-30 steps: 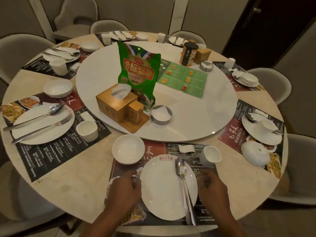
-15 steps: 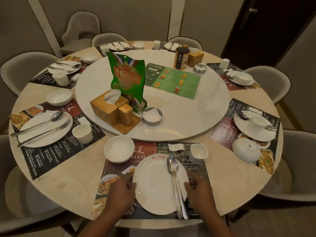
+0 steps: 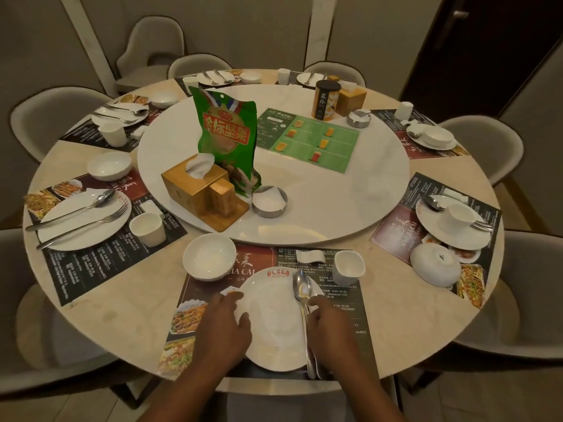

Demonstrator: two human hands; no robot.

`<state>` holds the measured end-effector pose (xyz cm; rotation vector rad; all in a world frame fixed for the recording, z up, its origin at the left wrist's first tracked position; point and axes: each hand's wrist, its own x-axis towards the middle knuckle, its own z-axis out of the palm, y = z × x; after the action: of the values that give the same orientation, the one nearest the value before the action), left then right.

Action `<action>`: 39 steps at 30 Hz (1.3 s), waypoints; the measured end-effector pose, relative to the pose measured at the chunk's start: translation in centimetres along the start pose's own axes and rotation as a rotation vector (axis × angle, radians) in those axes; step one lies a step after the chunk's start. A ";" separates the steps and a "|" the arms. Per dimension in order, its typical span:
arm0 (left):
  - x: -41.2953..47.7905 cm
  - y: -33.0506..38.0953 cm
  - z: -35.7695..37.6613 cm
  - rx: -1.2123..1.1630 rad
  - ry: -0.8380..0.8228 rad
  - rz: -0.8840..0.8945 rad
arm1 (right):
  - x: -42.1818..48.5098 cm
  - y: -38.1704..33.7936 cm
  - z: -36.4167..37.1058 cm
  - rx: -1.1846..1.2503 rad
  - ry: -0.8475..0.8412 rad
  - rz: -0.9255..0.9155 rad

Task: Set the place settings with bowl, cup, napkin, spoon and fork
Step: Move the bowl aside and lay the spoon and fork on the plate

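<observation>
Left grip on plate, right grip touching spoon, above "JIA CAI" placemat.

A plate and spoon filled the gap between left hand and right hand. A bowl stood ahead of the left, a cup ahead of the right; the table lay bare leftward.
</observation>
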<state>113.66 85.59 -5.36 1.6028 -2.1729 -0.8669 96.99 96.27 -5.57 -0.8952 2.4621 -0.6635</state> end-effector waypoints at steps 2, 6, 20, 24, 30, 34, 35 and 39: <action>-0.2 0.7 0.3 -0.026 -0.022 0.031 | 0.2 -0.1 0.1 0.058 -0.014 0.045; -0.6 2.3 1.1 -0.100 -0.107 0.013 | 0.5 -0.2 -0.4 0.163 -0.027 0.108; 1.8 4.9 0.4 -0.583 -0.349 -0.429 | -1.4 -3.7 1.9 0.309 -0.057 -0.034; 3.0 4.1 0.0 -0.556 -0.338 -0.475 | -1.4 -3.1 1.1 0.186 0.026 -0.096; 3.9 3.0 0.5 -0.312 -0.301 -0.357 | -1.3 -1.6 0.3 -0.102 0.038 -0.051; 3.7 3.0 0.5 -0.163 -0.259 -0.303 | -1.0 -1.5 1.0 -0.146 0.014 -0.063; 3.6 3.1 0.5 -0.146 -0.253 -0.296 | -1.0 -1.5 1.1 -0.145 0.018 -0.064; 3.4 3.0 0.6 -0.111 -0.233 -0.281 | -0.5 -1.7 1.6 -0.062 0.044 -0.057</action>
<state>109.92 83.11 -4.25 1.8593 -2.0291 -1.2915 99.00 95.01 -5.70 -0.9876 2.5171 -0.6352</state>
